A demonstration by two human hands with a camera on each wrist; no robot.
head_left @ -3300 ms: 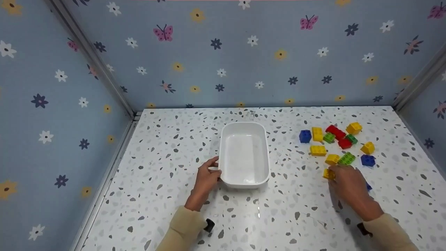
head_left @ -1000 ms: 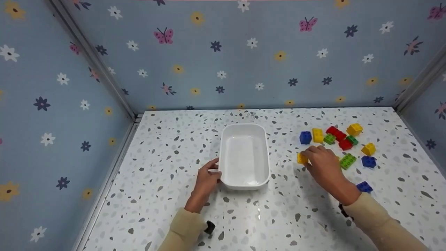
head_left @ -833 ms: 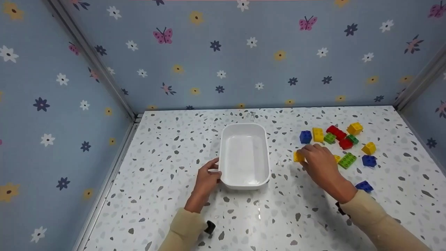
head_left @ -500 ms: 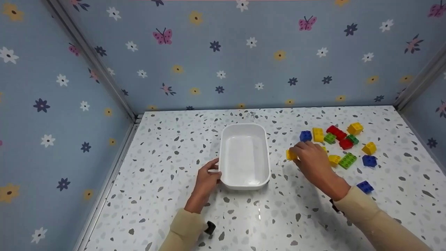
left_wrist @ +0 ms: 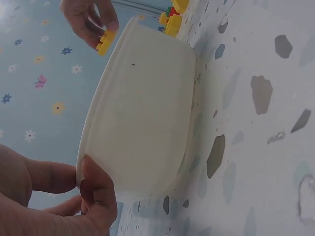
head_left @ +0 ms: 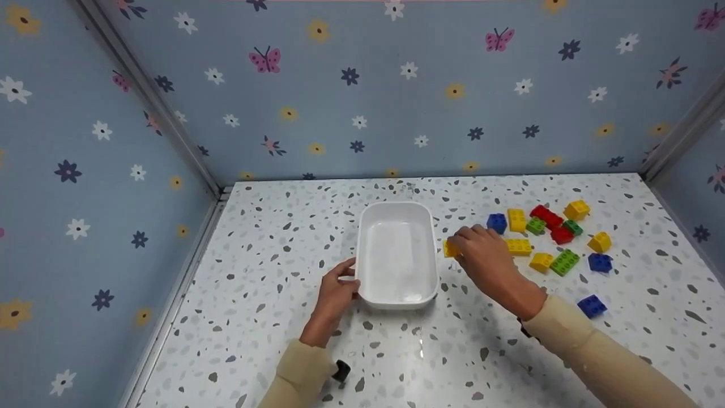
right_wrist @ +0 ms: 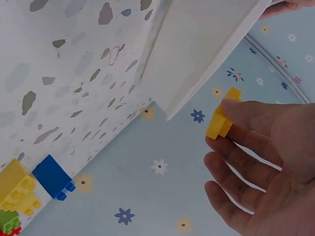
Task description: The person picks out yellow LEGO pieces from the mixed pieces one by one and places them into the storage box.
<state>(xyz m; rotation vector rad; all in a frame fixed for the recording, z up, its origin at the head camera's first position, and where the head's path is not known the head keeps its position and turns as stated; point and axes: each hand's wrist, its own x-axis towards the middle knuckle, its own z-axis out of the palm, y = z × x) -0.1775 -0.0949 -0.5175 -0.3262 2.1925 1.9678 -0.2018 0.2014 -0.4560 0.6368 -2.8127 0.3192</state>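
A white rectangular tub (head_left: 398, 300) stands in the middle of the speckled table, with no bricks inside. My left hand (head_left: 338, 289) grips its left rim; in the left wrist view the thumb and fingers (left_wrist: 101, 191) pinch the edge. Just off the tub's right side, my right hand (head_left: 481, 255) holds a yellow toy brick (head_left: 450, 248) between thumb and fingertips. The right wrist view shows that yellow brick raised above the tabletop, close to the tub wall (right_wrist: 197, 54), while the other fingers are spread loosely.
To the right lie several loose bricks: a yellow one (head_left: 518, 247), a light green one (head_left: 564, 262), a red one (head_left: 562, 234), a blue one (head_left: 497, 223) and another blue one nearer the front (head_left: 592, 306). Flowered panels (head_left: 396, 113) rise behind and at both sides.
My right hand picked up a yellow brick from the front of the brick group and has carried it left to the tub's right side. The left hand and tub have stayed put.
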